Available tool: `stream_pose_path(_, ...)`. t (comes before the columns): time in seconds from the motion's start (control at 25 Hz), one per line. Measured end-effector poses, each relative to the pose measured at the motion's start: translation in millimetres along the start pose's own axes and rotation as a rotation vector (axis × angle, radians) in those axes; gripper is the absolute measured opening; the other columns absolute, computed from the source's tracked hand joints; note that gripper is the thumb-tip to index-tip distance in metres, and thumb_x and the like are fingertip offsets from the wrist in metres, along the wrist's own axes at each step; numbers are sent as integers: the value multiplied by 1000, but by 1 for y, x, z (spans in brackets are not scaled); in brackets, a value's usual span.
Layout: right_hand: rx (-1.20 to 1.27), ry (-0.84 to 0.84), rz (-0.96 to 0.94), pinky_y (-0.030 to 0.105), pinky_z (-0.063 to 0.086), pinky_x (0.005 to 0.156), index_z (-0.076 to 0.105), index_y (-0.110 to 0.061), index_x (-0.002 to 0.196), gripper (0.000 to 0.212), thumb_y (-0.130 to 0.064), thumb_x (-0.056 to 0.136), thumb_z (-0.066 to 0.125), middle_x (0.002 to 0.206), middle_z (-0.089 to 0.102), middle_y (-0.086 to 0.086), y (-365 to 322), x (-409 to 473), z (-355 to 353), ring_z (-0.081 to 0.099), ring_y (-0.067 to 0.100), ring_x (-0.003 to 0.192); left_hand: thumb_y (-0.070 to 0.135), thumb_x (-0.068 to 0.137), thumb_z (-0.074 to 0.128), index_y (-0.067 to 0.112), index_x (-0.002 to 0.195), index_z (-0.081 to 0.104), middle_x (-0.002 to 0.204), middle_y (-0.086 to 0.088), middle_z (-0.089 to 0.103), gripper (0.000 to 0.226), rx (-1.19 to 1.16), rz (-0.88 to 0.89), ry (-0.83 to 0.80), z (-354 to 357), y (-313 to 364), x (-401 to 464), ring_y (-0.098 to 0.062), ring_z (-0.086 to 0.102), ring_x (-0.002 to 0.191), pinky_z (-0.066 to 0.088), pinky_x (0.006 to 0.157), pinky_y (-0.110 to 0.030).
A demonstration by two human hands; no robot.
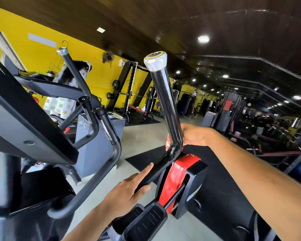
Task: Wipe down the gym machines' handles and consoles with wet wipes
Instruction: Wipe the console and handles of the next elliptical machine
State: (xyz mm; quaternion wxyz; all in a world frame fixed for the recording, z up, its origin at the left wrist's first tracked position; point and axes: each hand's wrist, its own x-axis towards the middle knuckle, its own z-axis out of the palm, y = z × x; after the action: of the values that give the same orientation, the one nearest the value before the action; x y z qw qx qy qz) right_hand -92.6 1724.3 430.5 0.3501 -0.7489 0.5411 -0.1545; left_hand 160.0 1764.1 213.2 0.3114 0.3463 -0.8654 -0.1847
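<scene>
Two bare hands of yours are on the near handlebar (165, 108) of a black elliptical machine, and much around them is cut off or blurred. At far left the dark console (24, 117) shows only its underside and edge, running out of view, so its face is hidden from you. Beside it rise the far handlebar (73, 70) with its silver cap and two short black grips (94, 113); behind them a person in a pale patterned garment (63, 100) stands partly screened by the tubes against the yellow wall (33, 54). Your left hand (129, 186) sits low on the angled lower run of the near handlebar, forefinger laid straight along the tube, thumb tucked beneath it, the remaining fingers out of sight behind the bar. Past the bend, your right hand (193, 134) wraps the tube from behind, and only a sliver of something white (168, 142), likely the wet wipe, peeks out on the left side of the bar; whether it is cloth or fingertip you cannot tell for sure. Below sit the red flywheel cover (179, 173) and a ribbed pedal (146, 221), clipped by the bottom edge. To the right, rows of machines (250, 119) fade into dim, indistinct shapes under ceiling lights (203, 39).
</scene>
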Motion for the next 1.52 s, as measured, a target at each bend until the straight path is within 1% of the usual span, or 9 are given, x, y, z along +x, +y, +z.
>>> stream_pose_path(0.16, 6, 26, -91, 41, 59, 94, 73, 2, 98, 15, 3, 97, 58, 107, 73, 24, -52, -8, -12, 72, 32, 106, 62, 106, 29, 66, 154, -8, 141, 18, 57, 61, -12, -3, -7, 0, -1, 1, -14, 62, 112, 43, 91, -21)
stream_pose_path(0.32, 30, 16, -233, 53, 55, 99, 74, -3, 93, 17, 5, 96, 59, 101, 74, 23, -109, -11, -17, 72, 36, 103, 63, 105, 29, 69, 151, -9, 158, 19, 44, 60, -47, 8, -18, 1, -2, 0, -14, 58, 130, 46, 109, -34)
stream_pose_path(0.6, 255, 107, -546, 46, 57, 87, 70, 2, 101, 21, 5, 100, 49, 93, 72, 17, -176, -11, -12, 70, 31, 88, 65, 105, 29, 70, 150, -9, 160, 18, 40, 60, -60, 32, -10, 0, -5, -1, -14, 51, 139, 43, 113, -36)
stream_pose_path(0.76, 388, 293, -641, 40, 61, 85, 66, 9, 113, 21, 4, 101, 49, 94, 73, 18, -173, -11, 6, 73, 31, 88, 64, 105, 29, 69, 151, -9, 154, 15, 49, 60, -55, 45, -11, -2, -5, -1, -16, 60, 125, 48, 106, -34)
stream_pose_path(0.88, 308, 571, -697, 46, 60, 83, 72, -1, 113, 20, -4, 101, 56, 99, 75, 18, -149, -14, 22, 73, 39, 95, 65, 104, 29, 68, 152, -8, 146, 9, 57, 61, -50, 34, -16, -2, -4, -2, -25, 64, 112, 51, 99, -37)
stream_pose_path(1.0, 86, 863, -610, 47, 60, 84, 75, -16, 103, 23, -4, 100, 56, 94, 77, 2, -103, -16, 37, 73, 23, 91, 68, 102, 26, 68, 152, -10, 143, 4, 60, 62, -46, 43, -6, -1, -5, -2, -18, 71, 103, 54, 100, -44)
stream_pose_path(1.12, 104, 1003, -443, 49, 58, 91, 76, -15, 100, 27, 0, 97, 54, 93, 77, -2, -50, -20, 55, 73, 18, 92, 70, 102, 20, 63, 155, -9, 138, 4, 51, 60, 64, 51, 59, 3, -6, -4, -17, 64, 111, 58, 92, -42)
stream_pose_path(1.32, 272, 1260, -269, 39, 58, 75, 76, -17, 99, 30, -5, 89, 52, 92, 77, -4, 33, -35, 96, 68, 10, 81, 47, 105, 49, 27, 153, 42, 136, -3, 53, 53, 246, 366, 453, 24, 7, -14, -23, 56, 115, 52, 92, -40)
stream_pose_path(1.52, 291, 1282, -148, 43, 59, 81, 75, -18, 92, 30, 1, 91, 52, 93, 76, -10, 75, -46, 151, 71, 13, 88, 36, 100, 58, 23, 139, 61, 124, 2, 62, 41, 116, 483, 322, 76, 18, -25, -19, 62, 107, 54, 90, -35)
